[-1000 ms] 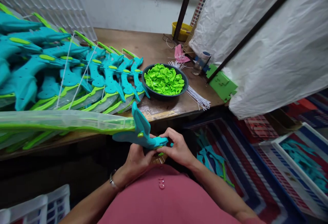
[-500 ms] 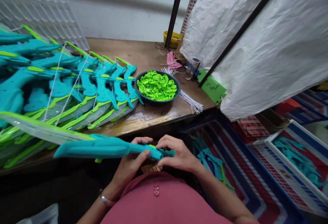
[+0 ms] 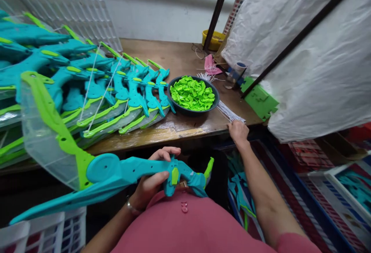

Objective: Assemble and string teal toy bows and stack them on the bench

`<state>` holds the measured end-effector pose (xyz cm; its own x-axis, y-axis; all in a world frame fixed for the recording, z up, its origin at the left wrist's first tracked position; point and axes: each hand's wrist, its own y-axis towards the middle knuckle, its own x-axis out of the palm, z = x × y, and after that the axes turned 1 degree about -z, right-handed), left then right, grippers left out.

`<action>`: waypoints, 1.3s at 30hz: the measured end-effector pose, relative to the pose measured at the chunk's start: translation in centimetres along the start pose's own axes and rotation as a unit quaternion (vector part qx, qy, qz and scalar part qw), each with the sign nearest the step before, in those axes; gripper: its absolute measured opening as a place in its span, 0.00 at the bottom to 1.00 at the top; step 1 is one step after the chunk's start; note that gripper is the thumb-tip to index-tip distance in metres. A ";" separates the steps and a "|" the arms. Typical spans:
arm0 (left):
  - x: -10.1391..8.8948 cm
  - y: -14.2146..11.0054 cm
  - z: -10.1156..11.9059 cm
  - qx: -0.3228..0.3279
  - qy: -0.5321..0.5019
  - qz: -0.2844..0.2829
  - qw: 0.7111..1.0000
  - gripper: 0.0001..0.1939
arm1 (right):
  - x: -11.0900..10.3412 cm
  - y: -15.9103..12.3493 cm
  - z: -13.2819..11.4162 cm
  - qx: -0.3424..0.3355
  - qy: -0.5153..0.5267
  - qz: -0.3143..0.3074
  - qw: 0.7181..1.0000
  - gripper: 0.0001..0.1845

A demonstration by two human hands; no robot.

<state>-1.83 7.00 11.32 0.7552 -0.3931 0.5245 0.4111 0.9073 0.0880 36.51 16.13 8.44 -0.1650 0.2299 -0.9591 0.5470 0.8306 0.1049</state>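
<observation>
My left hand [image 3: 155, 175] is closed around the middle of a teal toy bow [image 3: 127, 174], which lies sideways in front of my body. A green limb with a clear panel rises at the bow's left end, and a small green piece sits in its grip. My right hand [image 3: 238, 131] reaches to the table edge, its fingers closed at the ends of a bundle of white strings [image 3: 227, 110]. Whether it has picked out one string is too small to tell. A dark bowl [image 3: 193, 112] full of small green plastic pieces [image 3: 193, 94] stands left of the strings.
Several finished-looking teal bows [image 3: 136, 87] are stacked along the left of the wooden table [image 3: 162, 52]. A green box [image 3: 259, 97], a pink cloth [image 3: 211, 65] and a yellow basin [image 3: 213, 39] sit at the right. White sheeting [image 3: 315, 63] hangs beyond; a white crate [image 3: 55, 228] is below left.
My right hand has left the bow and moved right and forward to the strings. The bow has turned in my left hand, so its broad side and green limb now show. The view has shifted left.
</observation>
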 end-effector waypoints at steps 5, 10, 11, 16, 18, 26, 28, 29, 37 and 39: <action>-0.5 0.4 -1.5 0.017 -0.028 0.004 0.999 0.08 | 0.7 0.4 0.6 0.021 -0.008 -0.011 1.000 0.09; -1.3 1.1 -3.7 0.038 0.026 -0.026 0.999 0.09 | -0.9 -1.4 -1.2 -0.028 0.063 -0.018 0.997 0.10; -1.4 1.1 -4.0 0.029 0.039 -0.034 0.998 0.10 | -1.4 -2.6 -2.0 -0.056 0.087 -0.035 0.994 0.11; -1.6 1.5 -5.1 -0.026 0.055 -0.033 0.998 0.15 | -3.8 -12.7 -6.6 -0.245 0.219 -0.214 0.920 0.11; -1.6 1.9 -5.3 -0.045 0.037 -0.027 0.998 0.15 | -4.2 -16.4 -8.1 -0.323 0.293 -0.300 0.848 0.11; -2.0 2.8 -4.7 -0.048 0.035 -0.080 0.995 0.16 | -2.6 -20.4 -9.5 -0.336 0.404 -0.397 0.753 0.08; -2.3 2.5 -4.7 -0.036 0.044 -0.093 0.994 0.16 | -2.6 -20.5 -9.7 -0.310 0.423 -0.396 0.754 0.08; -2.4 2.3 -4.8 -0.034 0.051 -0.097 0.993 0.15 | -2.7 -20.6 -9.8 -0.297 0.435 -0.397 0.752 0.09; -2.1 1.8 -5.2 0.039 0.009 -0.086 0.996 0.09 | -0.1 -17.8 -8.3 -0.120 0.513 -0.560 0.640 0.14; -1.9 1.9 -5.2 0.050 0.004 -0.095 0.994 0.10 | 1.3 -17.0 -7.9 -0.066 0.555 -0.496 0.664 0.17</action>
<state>0.17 8.74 6.04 0.6728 -0.5592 0.4843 0.4938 0.8270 0.2687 20.54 6.33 7.44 -0.9344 -0.2919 0.2042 -0.3475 0.8730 -0.3422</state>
